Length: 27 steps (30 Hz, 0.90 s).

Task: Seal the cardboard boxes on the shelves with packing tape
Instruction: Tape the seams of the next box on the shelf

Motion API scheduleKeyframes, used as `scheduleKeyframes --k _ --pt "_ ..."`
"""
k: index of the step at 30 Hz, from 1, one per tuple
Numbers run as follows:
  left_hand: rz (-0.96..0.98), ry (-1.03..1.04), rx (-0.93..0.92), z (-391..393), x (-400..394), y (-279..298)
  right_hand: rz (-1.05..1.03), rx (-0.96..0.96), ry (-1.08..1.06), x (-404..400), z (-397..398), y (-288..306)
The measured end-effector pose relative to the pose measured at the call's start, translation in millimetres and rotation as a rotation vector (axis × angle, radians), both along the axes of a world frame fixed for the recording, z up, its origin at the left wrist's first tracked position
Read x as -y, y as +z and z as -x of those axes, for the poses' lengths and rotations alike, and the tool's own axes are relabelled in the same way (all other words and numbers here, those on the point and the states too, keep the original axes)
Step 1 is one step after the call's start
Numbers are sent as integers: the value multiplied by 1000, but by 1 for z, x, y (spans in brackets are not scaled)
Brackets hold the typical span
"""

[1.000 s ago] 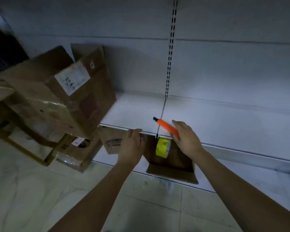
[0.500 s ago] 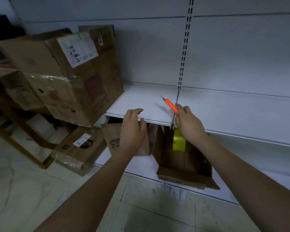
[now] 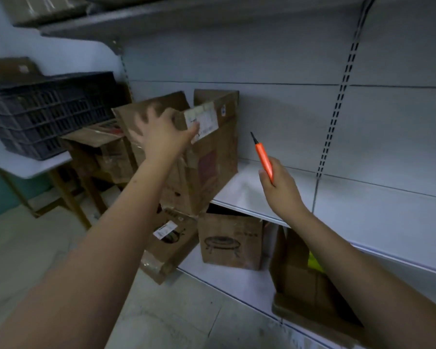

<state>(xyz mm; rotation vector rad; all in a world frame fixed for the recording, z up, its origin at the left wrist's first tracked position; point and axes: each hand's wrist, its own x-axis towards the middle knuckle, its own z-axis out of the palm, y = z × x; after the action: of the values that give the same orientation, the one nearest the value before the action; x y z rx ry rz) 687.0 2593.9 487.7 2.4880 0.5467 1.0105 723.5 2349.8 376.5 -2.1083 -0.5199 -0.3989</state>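
A large brown cardboard box [image 3: 212, 157] with a white label stands on the middle white shelf [image 3: 262, 192], its top flaps up. My left hand [image 3: 161, 137], blurred, rests against the box's upper front with fingers spread around the flap edge. My right hand [image 3: 280, 187] hangs to the box's right, above the shelf, closed on an orange utility knife [image 3: 263, 157] with its dark tip pointing up. On the bottom shelf, an open box [image 3: 302, 285] holds a yellow roll of tape [image 3: 314, 263], partly hidden by my right forearm.
A smaller box with a printed drawing [image 3: 230, 241] stands on the bottom shelf. Another box [image 3: 166, 245] leans on the floor by it. A dark plastic crate [image 3: 48, 112] sits on a white table at left, with more boxes [image 3: 103, 152] behind. An upper shelf [image 3: 136, 18] runs overhead.
My view rose from the bottom shelf to the middle one. My left hand left the lower box's flap and reached up to the large box. My right hand lifted with the knife.
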Motion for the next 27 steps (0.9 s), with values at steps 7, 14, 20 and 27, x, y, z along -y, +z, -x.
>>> scheduleKeyframes --k 7,14,20,27 --pt "193 -243 190 28 13 -3 -142 11 17 3 30 42" --pt "109 -618 286 74 41 -25 -419 58 -509 58 48 69" --pt "246 -923 119 58 90 -34 -606 13 -810 164 69 84" --pt "206 -1113 -189 43 151 -15 -556 -285 -404 231 65 122"
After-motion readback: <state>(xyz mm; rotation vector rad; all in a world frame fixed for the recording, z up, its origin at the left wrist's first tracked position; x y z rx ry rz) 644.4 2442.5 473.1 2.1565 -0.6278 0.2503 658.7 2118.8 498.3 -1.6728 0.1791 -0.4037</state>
